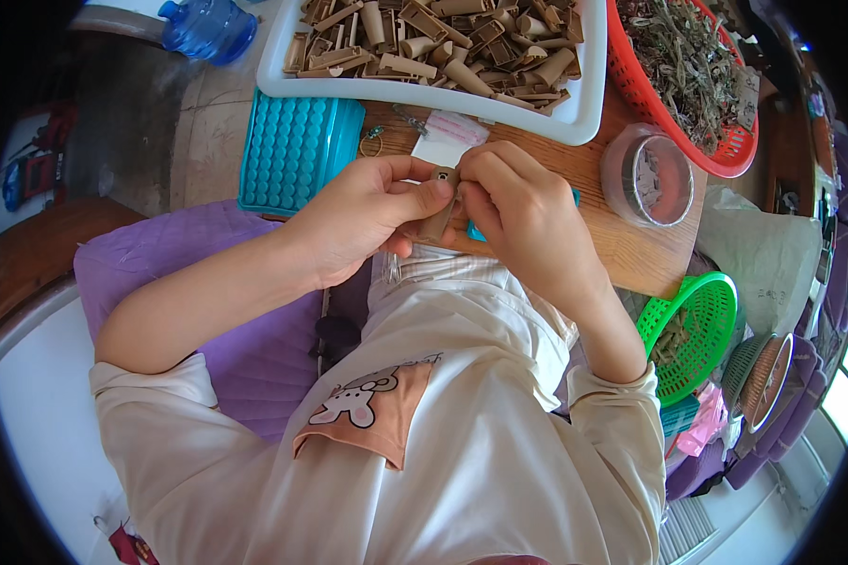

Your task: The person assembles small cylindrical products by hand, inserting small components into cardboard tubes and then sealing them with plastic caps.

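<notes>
brown tube (434, 227) tilts up-right, pinched in the left hand (372, 202); right hand (516, 193) beside its top, grip unclear from here.

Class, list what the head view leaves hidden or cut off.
In the head view:
Brown piece: its middle is covered by the left hand.
Right hand: whether it holds anything, hidden by its curled fingers.
Blue object: mostly behind the right hand.
White tray: far side cut off by upper edge.
</notes>
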Available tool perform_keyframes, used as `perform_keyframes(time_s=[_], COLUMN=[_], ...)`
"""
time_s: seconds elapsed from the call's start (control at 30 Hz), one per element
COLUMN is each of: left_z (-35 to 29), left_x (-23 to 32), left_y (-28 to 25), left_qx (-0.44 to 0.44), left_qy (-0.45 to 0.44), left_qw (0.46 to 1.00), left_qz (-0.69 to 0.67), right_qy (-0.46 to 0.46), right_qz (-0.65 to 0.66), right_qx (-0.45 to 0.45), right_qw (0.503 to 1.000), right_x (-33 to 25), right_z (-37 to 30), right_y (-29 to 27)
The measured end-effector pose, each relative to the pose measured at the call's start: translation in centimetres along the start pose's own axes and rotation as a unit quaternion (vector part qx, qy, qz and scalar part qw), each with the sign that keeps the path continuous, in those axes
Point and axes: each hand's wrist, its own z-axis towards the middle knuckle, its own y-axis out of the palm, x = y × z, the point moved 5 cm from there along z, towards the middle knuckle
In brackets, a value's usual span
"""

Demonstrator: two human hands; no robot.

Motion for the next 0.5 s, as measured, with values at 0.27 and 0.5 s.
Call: perform_keyframes(time_s=[0.27, 0.5], left_z=[0.3, -0.1], left_x=[-0.6, 0.3], left_y=[-0.4, 0.3], left_qx=[-0.004, -0.005], left_qy=[-0.016, -0.025], left_qw=[1.0, 0.998], left_qz=[0.01, -0.06], right_qy=[0.031, 0.04], right_qz=[0.016, 0.064], right_qx=[-0.019, 0.059], right_qw=[0.999, 0.995], right_x=[0.4, 1.5], right_z=[-0.1, 0.1], right_y=[0.9, 0.2])
